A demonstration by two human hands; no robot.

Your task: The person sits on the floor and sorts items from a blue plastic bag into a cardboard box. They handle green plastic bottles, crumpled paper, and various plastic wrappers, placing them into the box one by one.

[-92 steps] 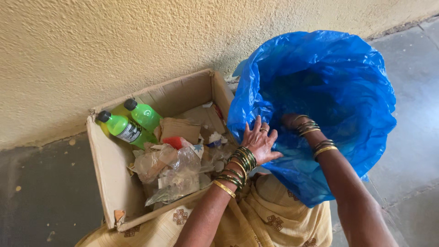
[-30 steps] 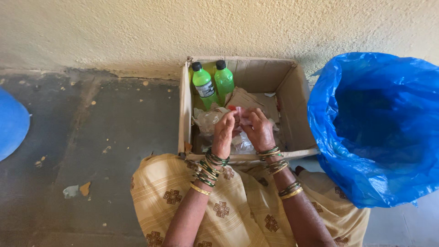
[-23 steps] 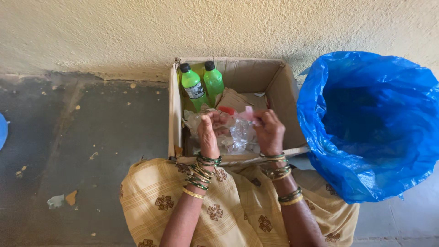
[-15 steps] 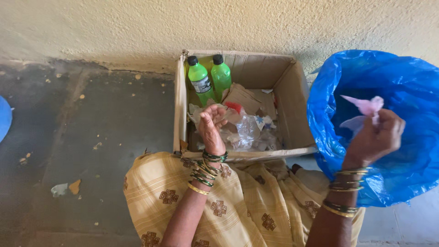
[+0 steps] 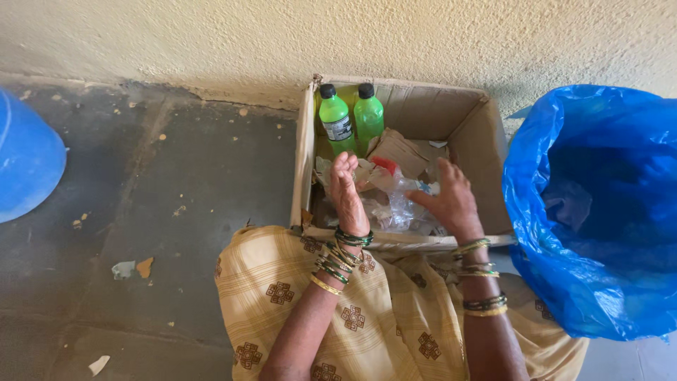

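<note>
Clear plastic wrapper (image 5: 399, 204) lies between left hand (image 5: 348, 195) and right hand (image 5: 451, 200).

Both hands reach forward — left (image 5: 348, 192) edge-up, right (image 5: 449, 200) spread.

We see an evenly lit scene in soft daylight, with no harsh glare. The cream wall (image 5: 338, 35) is brightest; the grey floor (image 5: 141, 212) looks duller. Deep shadow fills the inside of the blue bag (image 5: 599, 204), and soft shadow sits within the cardboard box (image 5: 486, 134). The picture is sharp at the centre, and lines bend slightly toward the edges.
</note>
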